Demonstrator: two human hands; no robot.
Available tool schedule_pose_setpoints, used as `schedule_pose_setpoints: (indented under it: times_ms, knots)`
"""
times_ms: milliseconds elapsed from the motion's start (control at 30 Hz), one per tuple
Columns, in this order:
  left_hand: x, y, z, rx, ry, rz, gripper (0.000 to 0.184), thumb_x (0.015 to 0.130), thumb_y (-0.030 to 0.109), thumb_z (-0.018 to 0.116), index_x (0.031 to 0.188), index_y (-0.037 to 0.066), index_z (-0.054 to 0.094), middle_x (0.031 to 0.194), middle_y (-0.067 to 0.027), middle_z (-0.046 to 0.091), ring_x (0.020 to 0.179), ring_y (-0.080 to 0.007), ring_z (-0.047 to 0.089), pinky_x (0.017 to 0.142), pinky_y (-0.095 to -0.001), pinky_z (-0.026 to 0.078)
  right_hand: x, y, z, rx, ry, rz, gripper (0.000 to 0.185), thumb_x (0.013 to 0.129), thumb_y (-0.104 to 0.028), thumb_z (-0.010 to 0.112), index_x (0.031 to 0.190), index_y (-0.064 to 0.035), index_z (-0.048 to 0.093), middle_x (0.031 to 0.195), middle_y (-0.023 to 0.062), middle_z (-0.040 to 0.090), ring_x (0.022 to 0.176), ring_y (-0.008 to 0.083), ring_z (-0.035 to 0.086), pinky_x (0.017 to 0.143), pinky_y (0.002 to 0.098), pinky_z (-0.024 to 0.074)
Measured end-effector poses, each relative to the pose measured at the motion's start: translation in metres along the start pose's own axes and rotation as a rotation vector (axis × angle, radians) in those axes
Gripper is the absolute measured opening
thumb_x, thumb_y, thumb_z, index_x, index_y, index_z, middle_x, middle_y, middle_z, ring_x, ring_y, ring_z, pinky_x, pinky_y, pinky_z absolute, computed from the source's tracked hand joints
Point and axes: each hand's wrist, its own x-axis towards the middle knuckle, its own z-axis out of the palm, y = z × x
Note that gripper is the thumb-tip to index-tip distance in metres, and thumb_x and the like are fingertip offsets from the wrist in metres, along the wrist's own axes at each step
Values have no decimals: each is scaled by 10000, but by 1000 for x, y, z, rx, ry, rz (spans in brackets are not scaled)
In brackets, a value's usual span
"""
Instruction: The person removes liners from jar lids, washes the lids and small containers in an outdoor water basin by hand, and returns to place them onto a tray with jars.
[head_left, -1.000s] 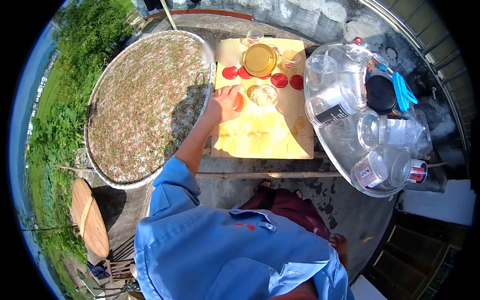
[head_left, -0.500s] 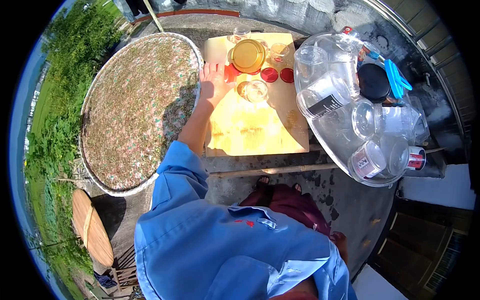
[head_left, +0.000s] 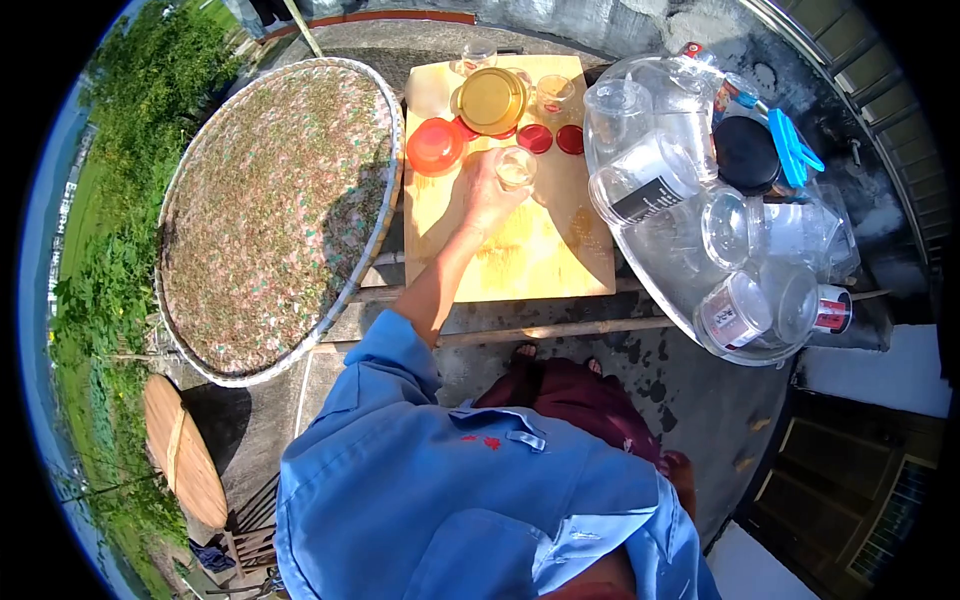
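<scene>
A woven tray [head_left: 397, 160] lies at nine o'clock of the wooden board [head_left: 535, 260]. The right hand's [head_left: 679, 474] finger state I cannot tell. The left hand's [head_left: 487, 200] fingers grip, at five o'clock from the gold lid [head_left: 492, 101], a small clear jar [head_left: 516, 165].

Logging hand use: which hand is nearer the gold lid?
Left: the left hand is just short of the gold lid, around a small clear jar; the right hand is far back, beside the maroon trousers.
</scene>
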Motion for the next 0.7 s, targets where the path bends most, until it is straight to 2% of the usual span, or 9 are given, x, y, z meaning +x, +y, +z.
schedule_pose_setpoints:
  times_ms: [67,133,200,267,333,433,500,600,700]
  knots:
    - [2,7,10,-42,25,-1,683,539,171,737,1122,51,401,1079,-148,455,1002,-276,463,872,-347,365,-6,-11,5,13,17,5,255,774,-122,518,1017,-49,492,856,99,566,710,193,589,583,282,485]
    - [4,27,12,123,37,16,643,550,142,732,1101,53,413,1052,-130,474,998,-253,463,855,-331,379,-7,-15,4,22,34,8,256,774,-123,515,1016,-44,494,857,99,564,710,191,588,580,280,484]
    - [14,20,32,79,90,14,608,562,131,727,1085,59,424,1031,-112,507,997,-236,476,842,-319,390,0,-8,0,-12,1,-8,263,775,-130,511,1021,-38,497,853,99,563,703,190,586,579,280,484]
    - [26,16,45,-128,33,-49,603,567,127,727,1084,59,424,1023,-99,531,994,-232,490,842,-316,391,-3,-9,-1,-42,-7,-15,275,775,-135,511,1030,-36,492,851,101,563,702,191,587,580,282,485]
    - [33,13,53,-144,17,-74,628,564,125,732,1098,51,411,1031,-101,540,992,-230,502,838,-313,396,-3,1,-6,-66,-13,-21,286,775,-140,512,1039,-33,487,848,103,563,700,192,588,581,284,485]
    - [37,19,55,-88,83,-62,647,556,144,740,1100,48,404,1044,-114,524,1002,-247,487,843,-327,391,-3,15,-12,-60,-12,-23,282,777,-142,513,1037,-36,486,843,100,563,695,190,587,575,282,483]
    - [37,27,51,90,115,-49,673,542,164,749,1105,48,399,1068,-132,497,1019,-274,460,853,-352,379,-5,22,-13,-56,-13,-19,279,778,-142,513,1036,-38,486,839,99,563,691,188,587,570,281,482]
    - [41,25,55,86,111,-68,688,535,175,758,1094,41,380,1069,-138,471,1033,-313,416,857,-395,359,-7,27,-14,-59,-18,-17,275,780,-144,514,1033,-41,485,833,96,563,686,186,586,564,279,480]
    - [45,19,59,77,89,-67,727,535,179,760,1123,47,355,1085,-157,451,1032,-321,414,858,-394,359,-6,30,-14,-61,-25,-23,271,782,-145,514,1031,-43,484,828,93,563,680,184,585,557,277,478]
